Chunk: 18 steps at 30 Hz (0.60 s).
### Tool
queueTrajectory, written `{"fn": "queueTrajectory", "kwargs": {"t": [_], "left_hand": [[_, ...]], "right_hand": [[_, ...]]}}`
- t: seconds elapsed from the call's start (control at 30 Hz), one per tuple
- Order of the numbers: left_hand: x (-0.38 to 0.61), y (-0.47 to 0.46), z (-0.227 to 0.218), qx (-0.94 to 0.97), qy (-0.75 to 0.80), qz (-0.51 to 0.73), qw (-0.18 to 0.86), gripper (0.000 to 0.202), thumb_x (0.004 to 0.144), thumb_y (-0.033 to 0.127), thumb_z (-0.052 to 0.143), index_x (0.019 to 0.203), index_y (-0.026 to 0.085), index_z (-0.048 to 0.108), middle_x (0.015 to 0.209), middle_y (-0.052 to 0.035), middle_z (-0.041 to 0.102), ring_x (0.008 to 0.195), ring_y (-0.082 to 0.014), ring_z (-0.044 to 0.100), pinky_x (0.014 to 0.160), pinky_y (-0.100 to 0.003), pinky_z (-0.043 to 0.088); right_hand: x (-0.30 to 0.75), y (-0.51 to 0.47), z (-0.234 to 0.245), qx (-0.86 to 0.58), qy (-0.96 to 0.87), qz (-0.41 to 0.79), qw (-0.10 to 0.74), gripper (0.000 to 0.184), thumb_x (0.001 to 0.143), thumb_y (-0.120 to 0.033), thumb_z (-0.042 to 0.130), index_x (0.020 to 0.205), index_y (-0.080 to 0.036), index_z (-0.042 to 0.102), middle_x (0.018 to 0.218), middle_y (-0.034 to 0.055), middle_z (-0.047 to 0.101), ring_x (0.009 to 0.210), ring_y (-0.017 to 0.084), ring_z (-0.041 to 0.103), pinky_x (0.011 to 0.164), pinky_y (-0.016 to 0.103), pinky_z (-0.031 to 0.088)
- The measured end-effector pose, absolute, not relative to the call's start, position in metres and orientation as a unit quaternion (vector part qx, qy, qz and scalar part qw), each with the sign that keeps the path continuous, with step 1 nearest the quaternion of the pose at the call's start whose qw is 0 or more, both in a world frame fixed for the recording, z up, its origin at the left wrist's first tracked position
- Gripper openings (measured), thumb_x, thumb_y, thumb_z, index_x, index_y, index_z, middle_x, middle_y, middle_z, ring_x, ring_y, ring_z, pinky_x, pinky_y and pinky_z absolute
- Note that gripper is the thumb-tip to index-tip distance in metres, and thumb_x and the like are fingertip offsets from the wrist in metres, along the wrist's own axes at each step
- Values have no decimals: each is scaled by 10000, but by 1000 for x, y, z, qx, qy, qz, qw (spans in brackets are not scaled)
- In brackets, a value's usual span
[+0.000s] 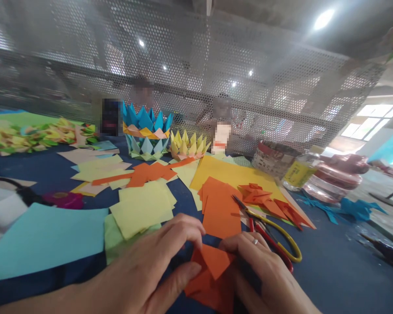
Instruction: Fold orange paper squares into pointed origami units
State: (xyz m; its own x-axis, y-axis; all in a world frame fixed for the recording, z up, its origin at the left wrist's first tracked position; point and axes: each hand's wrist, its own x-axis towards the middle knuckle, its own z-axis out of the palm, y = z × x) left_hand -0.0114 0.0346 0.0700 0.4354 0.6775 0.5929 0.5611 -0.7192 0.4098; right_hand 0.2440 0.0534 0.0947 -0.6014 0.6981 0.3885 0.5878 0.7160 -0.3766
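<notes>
A partly folded sheet of orange paper (212,279) lies between my hands at the lower middle, one corner turned down over the rest. My left hand (163,253) has its thumb and bent index finger at the left edge of the sheet. On the other side, my right hand (255,257), a ring on one finger, grips the right edge with curled fingers; its thumb is hidden. Just beyond the sheet lies a stack of orange paper (221,213). Scissors with yellow and red handles (270,233) rest beside my right hand. Yellow squares of paper (144,207) lie beyond my left hand.
A light blue sheet (52,240) covers the left side. Folded paper crowns, blue (147,120) and yellow (188,144), stand at the back. Rightward are a basket (271,157), a labelled bottle (299,172) and a pink clear container (332,179). A perforated metal screen (183,52) rises behind.
</notes>
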Motion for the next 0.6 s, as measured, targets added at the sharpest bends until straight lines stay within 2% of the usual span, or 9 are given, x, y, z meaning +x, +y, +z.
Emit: {"fn": "queueTrajectory", "kwargs": {"t": [0.1,0.17,0.23,0.3,0.37,0.47,0.53,0.6], "left_hand": [[-8,33,69,849,356,369,131,139,1039,180,429,1071,308,475,904,105,721,768,-61,741,691,-103,563],[-6,32,67,854,345,370,124,157,1000,162,431,1042,306,477,841,108,719,700,-77,735,576,-126,526],[-5,32,66,854,334,388,99,236,957,163,454,1130,317,494,953,91,756,803,-88,766,636,-121,552],[-4,34,67,845,330,412,83,379,931,150,458,1262,333,490,1103,77,760,952,-79,770,824,-96,571],[-4,37,69,841,317,430,85,470,934,94,398,1333,330,475,1178,61,741,1049,-60,747,957,-82,538],[-4,40,70,861,264,420,111,485,931,-2,294,1232,288,539,1095,32,717,987,-50,726,916,-80,534],[-6,40,68,875,245,398,122,378,994,13,339,1125,252,600,1020,16,700,910,-66,713,847,-100,539],[-8,40,66,880,240,397,104,293,1072,71,388,1101,228,634,996,-1,695,881,-88,706,805,-137,543]], "right_hand": [[244,53,95,-364,-890,123,246,384,916,-7,471,1128,-267,658,974,8,777,924,189,752,852,293,565],[243,52,96,-363,-889,131,246,384,941,-20,466,1165,-266,658,1008,24,788,955,195,759,876,293,578],[243,51,98,-350,-891,131,259,420,941,-7,450,1207,-267,647,1060,39,800,974,200,768,888,295,588],[243,49,99,-332,-893,124,276,457,915,14,448,1219,-270,639,1095,50,807,983,213,774,883,301,599],[243,49,101,-313,-897,115,291,485,888,19,454,1237,-267,632,1118,61,809,996,229,779,881,310,612],[243,51,102,-277,-908,113,294,465,914,-15,459,1279,-255,618,1116,65,812,993,233,788,884,309,633],[242,52,102,-267,-909,115,298,411,965,-48,456,1285,-251,615,1108,63,814,997,226,793,903,301,643],[242,52,100,-274,-904,115,307,359,1007,-84,466,1286,-249,619,1124,68,812,1018,225,796,924,300,651]]}}
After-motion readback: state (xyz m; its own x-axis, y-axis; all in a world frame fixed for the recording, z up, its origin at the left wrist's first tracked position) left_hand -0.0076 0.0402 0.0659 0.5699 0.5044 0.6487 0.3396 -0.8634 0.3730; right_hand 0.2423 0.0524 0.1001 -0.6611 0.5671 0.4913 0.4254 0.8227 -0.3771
